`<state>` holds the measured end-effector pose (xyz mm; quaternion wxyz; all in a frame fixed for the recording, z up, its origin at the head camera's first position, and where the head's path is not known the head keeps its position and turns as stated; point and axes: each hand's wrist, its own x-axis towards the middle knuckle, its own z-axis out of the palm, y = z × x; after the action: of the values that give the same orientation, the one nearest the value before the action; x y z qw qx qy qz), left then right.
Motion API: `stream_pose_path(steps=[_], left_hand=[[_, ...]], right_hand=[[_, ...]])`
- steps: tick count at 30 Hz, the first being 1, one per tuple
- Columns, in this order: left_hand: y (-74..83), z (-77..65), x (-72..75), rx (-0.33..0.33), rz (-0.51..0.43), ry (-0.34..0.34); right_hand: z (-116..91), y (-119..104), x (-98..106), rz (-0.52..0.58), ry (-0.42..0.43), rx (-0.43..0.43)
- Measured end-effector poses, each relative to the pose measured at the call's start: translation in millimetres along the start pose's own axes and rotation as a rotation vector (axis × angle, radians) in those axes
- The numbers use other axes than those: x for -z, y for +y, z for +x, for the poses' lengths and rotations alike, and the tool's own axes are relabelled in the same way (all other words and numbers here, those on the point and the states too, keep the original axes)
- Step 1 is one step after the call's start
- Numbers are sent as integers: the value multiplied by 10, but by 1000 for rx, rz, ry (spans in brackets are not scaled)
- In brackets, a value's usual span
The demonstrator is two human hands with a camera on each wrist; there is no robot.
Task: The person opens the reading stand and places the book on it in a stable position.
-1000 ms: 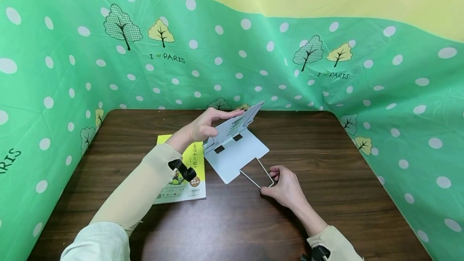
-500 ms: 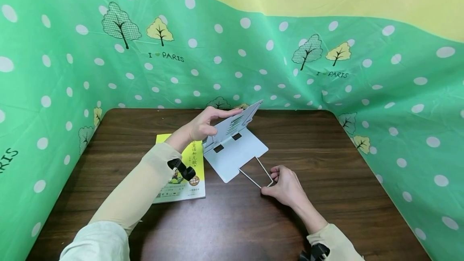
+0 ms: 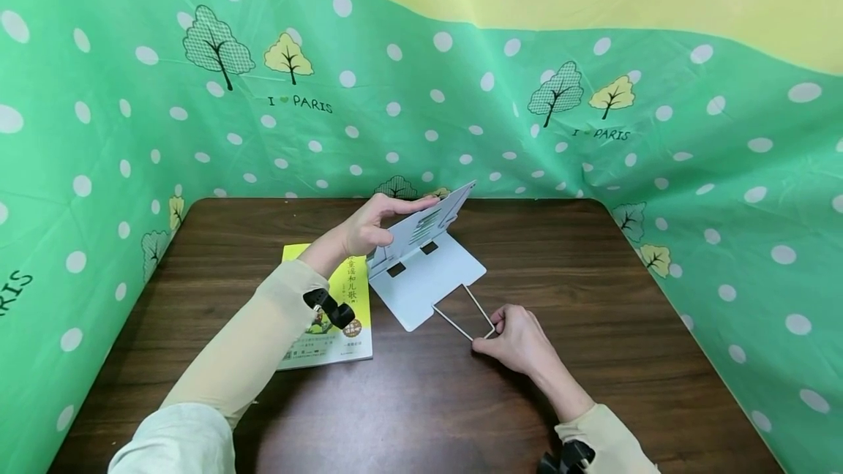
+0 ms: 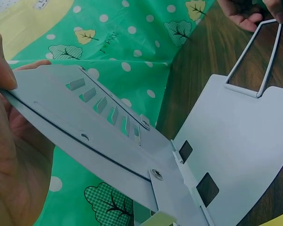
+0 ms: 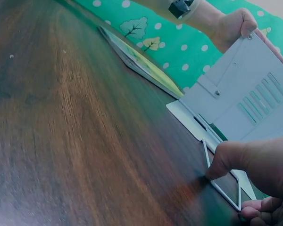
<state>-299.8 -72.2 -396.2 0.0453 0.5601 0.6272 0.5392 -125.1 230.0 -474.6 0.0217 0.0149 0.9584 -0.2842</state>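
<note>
A pale metal bookstand [image 3: 428, 287] sits on the table, its flat base plate lying down and its slotted back panel [image 4: 56, 106] tilted up from the hinge. My left hand [image 3: 365, 229] grips the back panel near its upper edge, thumb on one face and fingers on the other. At the base's near right side a wire loop [image 3: 453, 323] sticks out toward me. My right hand [image 3: 523, 339] pinches the outer end of that loop close over the tabletop. In the right wrist view, the thumb [image 5: 221, 160] overlaps the wire.
A yellow and white book [image 3: 356, 313] lies left of the stand, partly under my left forearm [image 3: 244, 335] in the head view. The dark wooden table [image 3: 632, 298] is bordered by a green dotted curtain [image 3: 421, 93] at the back and sides.
</note>
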Motion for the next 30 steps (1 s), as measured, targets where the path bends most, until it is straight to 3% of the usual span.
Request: stream_pose_path(steps=[8, 20, 30], left_hand=[[-6, 6, -3, 3, -3, -4], [21, 7, 0, 4, 0, 6], [2, -5, -10, 6, 17, 5]], right_hand=[[39, 35, 39, 55, -30, -2], [-3, 59, 60, 116, 68, 60], [-20, 15, 110, 149, 88, 64]])
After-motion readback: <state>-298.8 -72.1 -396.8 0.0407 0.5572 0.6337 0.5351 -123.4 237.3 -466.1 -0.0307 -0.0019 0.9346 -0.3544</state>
